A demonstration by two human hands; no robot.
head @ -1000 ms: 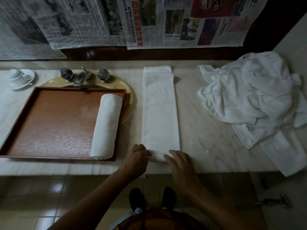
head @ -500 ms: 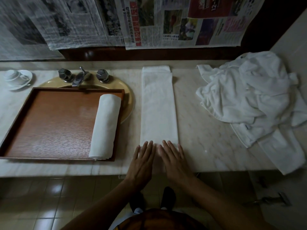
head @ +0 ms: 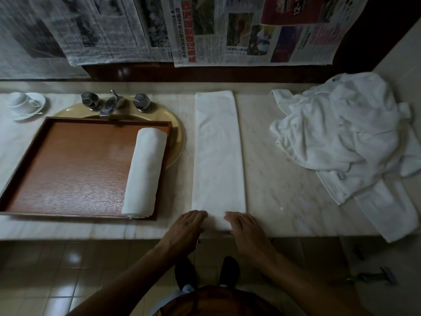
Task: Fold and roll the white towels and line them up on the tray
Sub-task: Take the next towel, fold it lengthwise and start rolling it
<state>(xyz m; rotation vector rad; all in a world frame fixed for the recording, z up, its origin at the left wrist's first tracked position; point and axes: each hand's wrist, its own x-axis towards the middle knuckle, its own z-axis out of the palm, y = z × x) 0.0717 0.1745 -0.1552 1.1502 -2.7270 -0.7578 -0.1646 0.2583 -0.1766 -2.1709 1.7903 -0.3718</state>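
Starting the roll on the folded towel [head: 218, 153] | both hands, left hand [head: 186, 226] and right hand [head: 245, 226], curled pinching its near end | next: tuck tight, roll straight away across the tabletop [head: 282, 179] | one rolled towel [head: 145, 174] on the tray [head: 75, 165] so far

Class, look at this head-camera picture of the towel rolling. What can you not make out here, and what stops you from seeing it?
Head view, the only one:
- Near end of the folded towel: covered by the left hand and right hand, so any started roll is hidden.
- Sink basin: mostly under the tray.
- Pile of towels: bunched, count unclear, cut off at the right edge.
- Newspaper text: too small.
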